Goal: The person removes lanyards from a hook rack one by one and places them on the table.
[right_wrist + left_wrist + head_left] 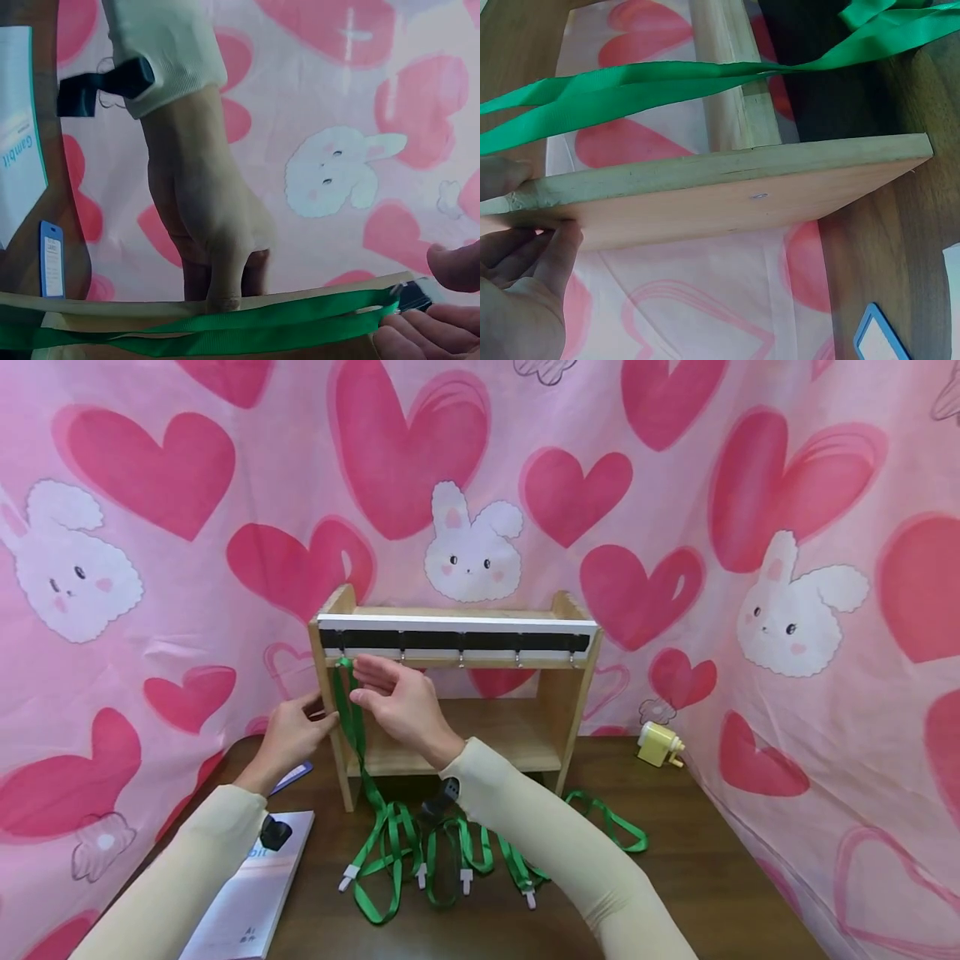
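Observation:
A wooden rack [450, 739] stands on the table, with a row of small metal hooks along its black front strip. From the leftmost hook hangs a green lanyard [350, 714], its lower part trailing to the tabletop. My left hand [291, 732] pinches the rack's left side panel [727, 180], thumb on the front edge side and fingers on the outer face. Beside the top of the lanyard is my right hand [405, 706], fingers fairly straight and thumb apart. In the right wrist view its fingertips [405, 334] are close to the lanyard's hooked end; contact is unclear.
Several green lanyards with white clips [467, 881] lie in front of the rack. At the left are a white box-like booklet [251, 893] and a blue-edged card holder [292, 777]. A small yellow crank-handled object [658, 745] stands back right. Patterned pink cloth [480, 443] surrounds the table.

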The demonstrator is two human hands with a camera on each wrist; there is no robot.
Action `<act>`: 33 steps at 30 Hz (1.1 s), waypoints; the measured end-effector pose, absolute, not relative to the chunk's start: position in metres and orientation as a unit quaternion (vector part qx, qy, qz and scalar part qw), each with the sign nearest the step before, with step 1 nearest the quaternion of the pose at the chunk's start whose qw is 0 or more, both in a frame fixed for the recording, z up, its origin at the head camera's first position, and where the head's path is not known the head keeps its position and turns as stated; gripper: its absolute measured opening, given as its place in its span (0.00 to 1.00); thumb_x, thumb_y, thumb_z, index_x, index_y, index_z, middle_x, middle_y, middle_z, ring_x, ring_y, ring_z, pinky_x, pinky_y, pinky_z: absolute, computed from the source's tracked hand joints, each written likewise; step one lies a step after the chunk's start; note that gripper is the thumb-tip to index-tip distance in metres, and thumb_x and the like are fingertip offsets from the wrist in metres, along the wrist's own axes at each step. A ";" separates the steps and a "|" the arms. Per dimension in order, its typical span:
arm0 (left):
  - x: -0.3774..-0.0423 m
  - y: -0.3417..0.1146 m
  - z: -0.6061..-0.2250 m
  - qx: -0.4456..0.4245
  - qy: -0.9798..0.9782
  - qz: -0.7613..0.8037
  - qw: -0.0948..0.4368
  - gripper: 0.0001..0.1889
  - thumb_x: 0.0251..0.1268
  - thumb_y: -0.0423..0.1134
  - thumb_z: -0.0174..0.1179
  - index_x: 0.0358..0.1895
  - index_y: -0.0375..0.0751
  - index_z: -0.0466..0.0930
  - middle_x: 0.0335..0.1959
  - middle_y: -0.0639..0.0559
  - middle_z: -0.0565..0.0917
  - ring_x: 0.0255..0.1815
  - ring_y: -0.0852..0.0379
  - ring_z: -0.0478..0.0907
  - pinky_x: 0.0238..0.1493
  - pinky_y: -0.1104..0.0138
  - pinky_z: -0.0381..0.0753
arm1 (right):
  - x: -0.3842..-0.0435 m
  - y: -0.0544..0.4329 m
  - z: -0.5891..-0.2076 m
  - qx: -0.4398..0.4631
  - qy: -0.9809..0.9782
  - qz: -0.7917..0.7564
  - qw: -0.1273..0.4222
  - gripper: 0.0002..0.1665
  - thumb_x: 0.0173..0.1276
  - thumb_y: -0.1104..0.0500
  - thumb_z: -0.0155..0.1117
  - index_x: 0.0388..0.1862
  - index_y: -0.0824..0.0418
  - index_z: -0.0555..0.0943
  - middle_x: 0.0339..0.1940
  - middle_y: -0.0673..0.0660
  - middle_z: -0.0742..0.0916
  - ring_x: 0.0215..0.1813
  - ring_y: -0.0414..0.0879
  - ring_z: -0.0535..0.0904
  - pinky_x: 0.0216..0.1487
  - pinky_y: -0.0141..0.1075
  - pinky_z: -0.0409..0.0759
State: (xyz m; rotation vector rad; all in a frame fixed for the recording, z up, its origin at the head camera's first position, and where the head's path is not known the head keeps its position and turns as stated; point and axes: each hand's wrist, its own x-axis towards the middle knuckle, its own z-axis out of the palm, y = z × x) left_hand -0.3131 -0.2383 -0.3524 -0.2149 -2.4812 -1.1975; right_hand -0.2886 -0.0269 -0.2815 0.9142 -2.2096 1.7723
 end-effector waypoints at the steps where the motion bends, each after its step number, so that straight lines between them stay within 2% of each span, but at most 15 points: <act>1: -0.313 -0.239 -0.353 -0.076 -0.882 -0.425 0.187 0.30 0.72 0.39 0.61 0.74 0.34 0.67 0.64 0.28 0.79 0.61 0.31 0.81 0.55 0.46 0.84 | -0.291 -0.031 -0.281 0.297 -0.748 0.587 0.083 0.29 0.69 0.60 0.69 0.69 0.55 0.78 0.64 0.50 0.86 0.63 0.36 0.83 0.60 0.27 0.83; 5: -0.314 -0.239 -0.352 -0.077 -0.884 -0.422 0.186 0.30 0.72 0.39 0.60 0.74 0.34 0.68 0.64 0.28 0.79 0.61 0.31 0.81 0.55 0.46 0.84 | -0.297 -0.044 -0.279 0.278 -0.758 0.583 0.099 0.28 0.70 0.58 0.69 0.68 0.53 0.79 0.64 0.48 0.86 0.62 0.36 0.84 0.61 0.27 0.83; 13: -0.315 -0.238 -0.350 -0.077 -0.882 -0.424 0.191 0.29 0.71 0.39 0.62 0.72 0.32 0.69 0.63 0.28 0.80 0.61 0.31 0.81 0.55 0.46 0.84 | -0.297 -0.063 -0.290 0.221 -0.724 0.638 0.140 0.23 0.69 0.57 0.70 0.63 0.52 0.83 0.58 0.47 0.89 0.56 0.34 0.86 0.55 0.26 0.85; 24: -0.314 -0.238 -0.354 -0.071 -0.883 -0.421 0.198 0.29 0.71 0.42 0.63 0.71 0.34 0.72 0.62 0.30 0.81 0.60 0.32 0.82 0.56 0.46 0.84 | -0.298 -0.086 -0.303 0.124 -0.712 0.685 0.090 0.15 0.65 0.49 0.73 0.51 0.45 0.89 0.43 0.42 0.92 0.44 0.34 0.87 0.44 0.32 0.88; 29: -0.316 -0.237 -0.353 -0.073 -0.883 -0.411 0.215 0.25 0.70 0.38 0.63 0.67 0.33 0.76 0.59 0.30 0.83 0.58 0.32 0.83 0.56 0.46 0.84 | -0.302 -0.094 -0.297 0.106 -0.730 0.667 0.107 0.11 0.64 0.43 0.73 0.41 0.44 0.90 0.35 0.39 0.90 0.40 0.34 0.82 0.38 0.32 0.84; 33: -0.314 -0.238 -0.353 -0.074 -0.886 -0.409 0.204 0.25 0.71 0.39 0.62 0.68 0.36 0.75 0.61 0.30 0.82 0.60 0.31 0.82 0.55 0.46 0.84 | -0.304 -0.093 -0.294 0.104 -0.749 0.643 0.123 0.13 0.63 0.40 0.73 0.39 0.45 0.90 0.33 0.39 0.90 0.40 0.33 0.81 0.38 0.32 0.81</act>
